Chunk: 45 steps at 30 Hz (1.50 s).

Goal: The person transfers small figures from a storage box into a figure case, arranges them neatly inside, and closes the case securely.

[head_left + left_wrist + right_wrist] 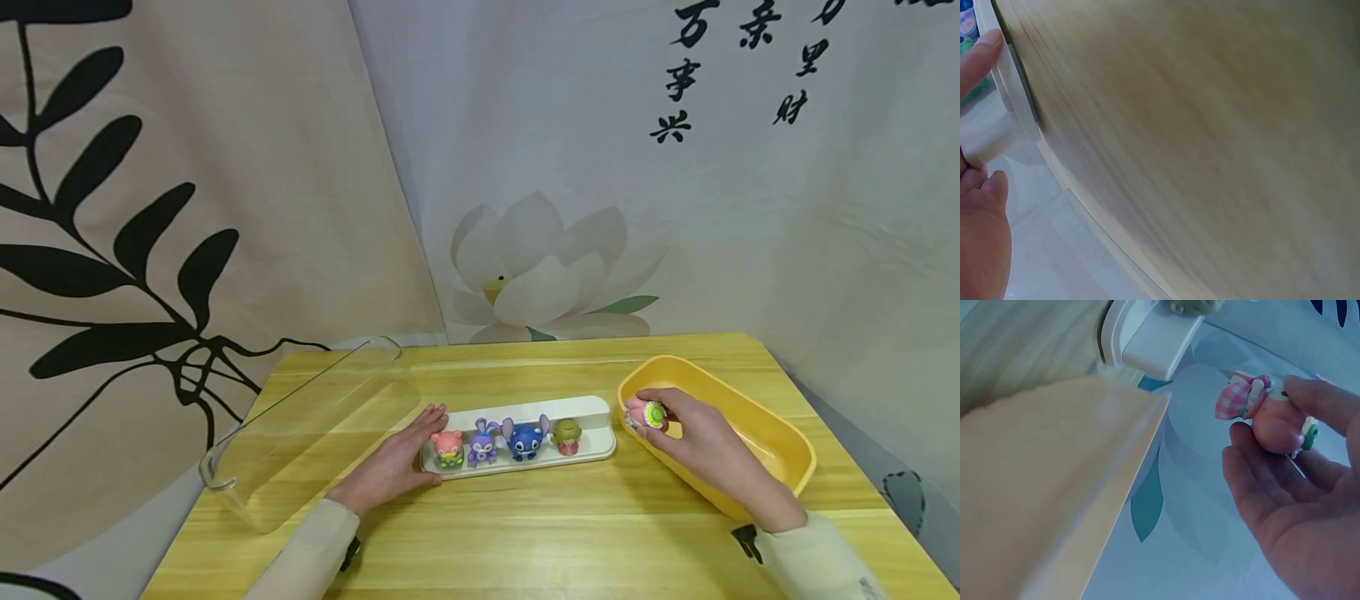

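Note:
On the wooden table lies a white tray (598,440) with a row of figurines: a pink one (448,448), a purple rabbit (483,443), a blue big-eared one (526,438) and a green-headed one (567,437). My left hand (393,464) holds the tray's left end, thumb at the front edge and fingers behind. Above the near left rim of the yellow bin (727,396), my right hand (705,446) pinches a pink figurine (1277,425) between thumb and fingers. A pink checked piece and a green-and-white round part show on it.
A large clear plastic cover (315,433) lies at the table's left, close by the left forearm. The bin stands at the right, set at a slant. Printed cloth (555,167) hangs behind the table's far edge.

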Available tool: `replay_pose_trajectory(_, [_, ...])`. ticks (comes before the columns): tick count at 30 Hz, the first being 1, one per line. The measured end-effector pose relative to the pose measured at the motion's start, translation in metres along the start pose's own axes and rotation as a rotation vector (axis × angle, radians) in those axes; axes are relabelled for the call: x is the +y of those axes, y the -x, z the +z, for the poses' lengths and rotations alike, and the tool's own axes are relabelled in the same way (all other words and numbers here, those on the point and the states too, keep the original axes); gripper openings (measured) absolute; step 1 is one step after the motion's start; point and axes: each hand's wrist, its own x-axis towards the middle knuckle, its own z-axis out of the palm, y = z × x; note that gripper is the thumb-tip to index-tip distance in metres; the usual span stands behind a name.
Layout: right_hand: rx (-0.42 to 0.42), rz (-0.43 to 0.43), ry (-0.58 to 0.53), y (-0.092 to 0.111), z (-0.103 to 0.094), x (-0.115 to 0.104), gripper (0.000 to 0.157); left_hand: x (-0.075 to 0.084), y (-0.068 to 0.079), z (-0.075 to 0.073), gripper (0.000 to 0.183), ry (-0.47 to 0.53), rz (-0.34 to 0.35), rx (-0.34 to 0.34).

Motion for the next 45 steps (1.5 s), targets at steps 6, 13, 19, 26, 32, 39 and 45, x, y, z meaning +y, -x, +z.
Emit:
replay_pose_trajectory(6, [-0.029, -0.021, -0.033, -0.003, 0.013, -0.005, 0.039, -0.001, 0.000, 0.001, 0.095, -0.001, 0.013, 0.008])
replay_pose_trajectory(13, [-0.059, -0.053, -0.046, -0.005, 0.028, -0.004, 0.039, 0.000, 0.000, 0.000, 0.095, -0.003, 0.010, 0.004])
replay_pose_trajectory(19, [-0.098, -0.067, -0.054, -0.009, 0.041, 0.000, 0.037, 0.001, 0.000, -0.001, 0.095, -0.002, 0.011, 0.001])
replay_pose_trajectory(26, [-0.141, -0.061, -0.047, -0.013, 0.047, 0.002, 0.040, 0.000, 0.000, 0.000, 0.096, -0.005, 0.007, 0.002])
replay_pose_trajectory(32, [-0.164, -0.052, -0.025, -0.015, 0.055, 0.006, 0.036, 0.001, 0.000, 0.000, 0.095, -0.010, 0.015, 0.006])
replay_pose_trajectory(39, [-0.145, -0.116, 0.010, -0.016, 0.063, 0.009, 0.033, 0.000, 0.000, 0.000, 0.095, -0.006, 0.023, 0.011])
replay_pose_trajectory(45, [-0.142, -0.129, 0.027, -0.016, 0.068, 0.010, 0.034, -0.001, 0.001, 0.000, 0.095, 0.003, 0.025, 0.011])
